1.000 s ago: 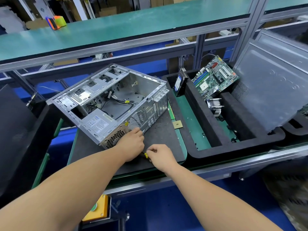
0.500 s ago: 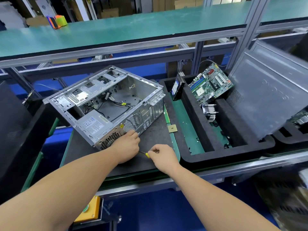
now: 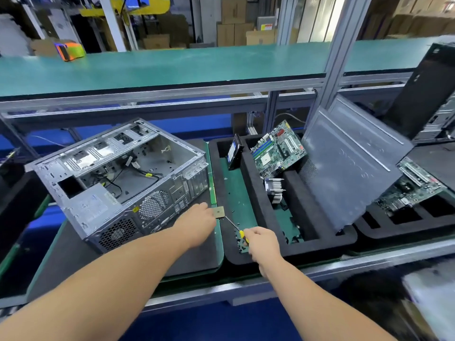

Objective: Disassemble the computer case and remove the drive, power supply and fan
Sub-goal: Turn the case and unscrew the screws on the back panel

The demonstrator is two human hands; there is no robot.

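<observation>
just beside case (image 3: pixel 118 183), right hand (image 3: pixel 262 242) gripping screwdriver (image 3: pixel 234 226)

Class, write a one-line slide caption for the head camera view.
Right hand grips a screwdriver beside the opened computer case, left hand reaching alongside it.

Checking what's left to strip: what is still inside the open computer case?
Inside the computer case: the power supply in the near corner, loose black cables, and a rear vent. Whether a fan sits behind that vent is hidden.

A long green-topped shelf (image 3: pixel 172 67) on aluminium framing fronts stacked cardboard boxes (image 3: pixel 234 25) behind.
</observation>
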